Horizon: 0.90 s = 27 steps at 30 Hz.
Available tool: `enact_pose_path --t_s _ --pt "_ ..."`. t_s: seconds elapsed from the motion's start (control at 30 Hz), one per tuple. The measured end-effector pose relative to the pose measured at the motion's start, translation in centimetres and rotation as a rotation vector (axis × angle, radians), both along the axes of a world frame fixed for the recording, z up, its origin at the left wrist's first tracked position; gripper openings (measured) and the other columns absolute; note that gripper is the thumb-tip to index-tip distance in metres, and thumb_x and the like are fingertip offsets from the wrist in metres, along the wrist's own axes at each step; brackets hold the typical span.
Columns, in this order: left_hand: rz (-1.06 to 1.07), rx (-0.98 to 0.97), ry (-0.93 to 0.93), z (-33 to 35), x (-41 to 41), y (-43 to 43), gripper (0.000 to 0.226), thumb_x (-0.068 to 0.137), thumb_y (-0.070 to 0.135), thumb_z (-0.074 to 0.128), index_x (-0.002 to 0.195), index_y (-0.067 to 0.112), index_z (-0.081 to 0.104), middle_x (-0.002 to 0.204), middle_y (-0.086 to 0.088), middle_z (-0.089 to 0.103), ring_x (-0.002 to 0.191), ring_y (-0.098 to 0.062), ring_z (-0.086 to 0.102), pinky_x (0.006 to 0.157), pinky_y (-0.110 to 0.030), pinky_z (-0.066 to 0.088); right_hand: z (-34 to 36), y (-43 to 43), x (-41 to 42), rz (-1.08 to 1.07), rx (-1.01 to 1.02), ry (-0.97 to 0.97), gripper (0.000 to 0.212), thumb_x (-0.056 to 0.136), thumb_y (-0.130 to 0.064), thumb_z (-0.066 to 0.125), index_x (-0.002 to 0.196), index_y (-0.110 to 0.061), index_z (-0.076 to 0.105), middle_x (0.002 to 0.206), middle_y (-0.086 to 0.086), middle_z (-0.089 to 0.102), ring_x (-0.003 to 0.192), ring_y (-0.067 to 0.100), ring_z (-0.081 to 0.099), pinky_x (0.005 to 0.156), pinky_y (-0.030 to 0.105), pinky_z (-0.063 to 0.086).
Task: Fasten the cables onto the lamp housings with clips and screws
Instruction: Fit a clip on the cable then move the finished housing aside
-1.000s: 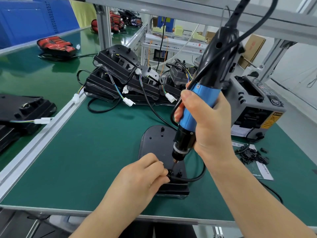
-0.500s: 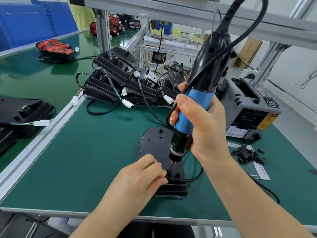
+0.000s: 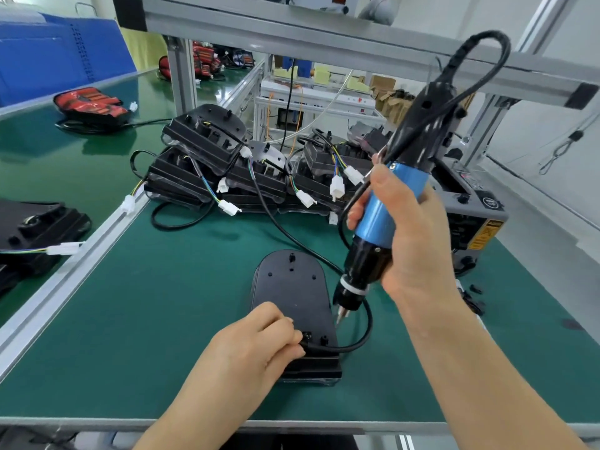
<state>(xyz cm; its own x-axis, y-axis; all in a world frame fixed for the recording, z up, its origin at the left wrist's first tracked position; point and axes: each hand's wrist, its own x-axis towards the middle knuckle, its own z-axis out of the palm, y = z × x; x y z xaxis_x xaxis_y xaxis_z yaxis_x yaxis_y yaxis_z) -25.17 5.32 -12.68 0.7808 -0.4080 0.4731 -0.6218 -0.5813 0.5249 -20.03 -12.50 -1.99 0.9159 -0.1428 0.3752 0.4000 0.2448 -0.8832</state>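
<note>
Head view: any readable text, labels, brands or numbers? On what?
No text here is legible.
Yellow label on the side of the grey machine: dark print, too blurred to read.
Round badge on top of the same machine: too small and blurred to read.
Electric screwdriver and lamp housing: no markings visible.

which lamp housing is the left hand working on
The lone lamp housing lying flat near the mat's front edge, where the left hand pinches its cable. The others sit piled at the back.
</note>
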Motion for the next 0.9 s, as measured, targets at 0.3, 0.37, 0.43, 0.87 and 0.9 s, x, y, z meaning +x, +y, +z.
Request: enact_pose_path --t_s 0.3,0.37,0.43,0.87,0.9 --pt "0.013 -0.005 0.013 -0.1 0.1 0.0 0.024 0.086 0.04 0.052 0.076 0.022 0.063 0.083 0.014 0.054 0.073 -0.007 0.065 0.061 -0.022 0.047 0.9 -11.2 -2.4 -0.312 -0.042 0.353 0.051 0.065 -0.05 0.072 0.095 -0.013 0.056 0.065 0.004 0.064 0.052 0.017 0.059 0.049 0.026 0.053" --pt "0.012 -0.006 0.019 -0.1 0.1 0.0 0.02 0.086 0.037 0.059 0.075 0.021 0.064 0.083 0.014 0.054 0.074 -0.006 0.065 0.063 -0.022 0.047 0.1 -13.7 -2.5 -0.348 0.01 0.44 0.039 0.078 -0.045 0.067 0.092 -0.012 0.055 0.06 0.004 0.063 0.048 0.017 0.058 0.046 0.025 0.053" --pt "0.012 -0.006 0.02 -0.1 0.0 0.0 0.013 0.083 0.024 0.072 0.075 0.019 0.064 0.083 0.014 0.055 0.076 -0.004 0.065 0.064 -0.021 0.047 -1.3 -16.0 -2.4 -0.409 0.009 0.551 0.028 0.09 -0.039 0.059 0.087 -0.011 0.055 0.055 0.003 0.062 0.044 0.015 0.058 0.044 0.024 0.053" --pt "0.025 0.014 0.035 0.2 -0.1 0.0 0.013 0.082 0.025 0.071 0.073 0.017 0.064 0.081 0.01 0.057 0.07 -0.014 0.066 0.063 -0.027 0.046 -9.0 -24.3 0.3 -0.638 -0.744 1.047 0.061 0.092 -0.044 0.055 0.127 0.002 0.034 0.112 0.026 0.051 0.089 0.034 0.053 0.083 0.047 0.046" --pt "0.023 0.011 0.039 0.2 -0.1 0.0 0.013 0.083 0.026 0.068 0.073 0.018 0.064 0.081 0.011 0.056 0.071 -0.014 0.066 0.065 -0.027 0.046 -9.2 -24.4 0.6 -0.661 -0.836 1.068 0.067 0.092 -0.045 0.056 0.131 0.003 0.028 0.121 0.027 0.048 0.095 0.034 0.05 0.087 0.046 0.042"
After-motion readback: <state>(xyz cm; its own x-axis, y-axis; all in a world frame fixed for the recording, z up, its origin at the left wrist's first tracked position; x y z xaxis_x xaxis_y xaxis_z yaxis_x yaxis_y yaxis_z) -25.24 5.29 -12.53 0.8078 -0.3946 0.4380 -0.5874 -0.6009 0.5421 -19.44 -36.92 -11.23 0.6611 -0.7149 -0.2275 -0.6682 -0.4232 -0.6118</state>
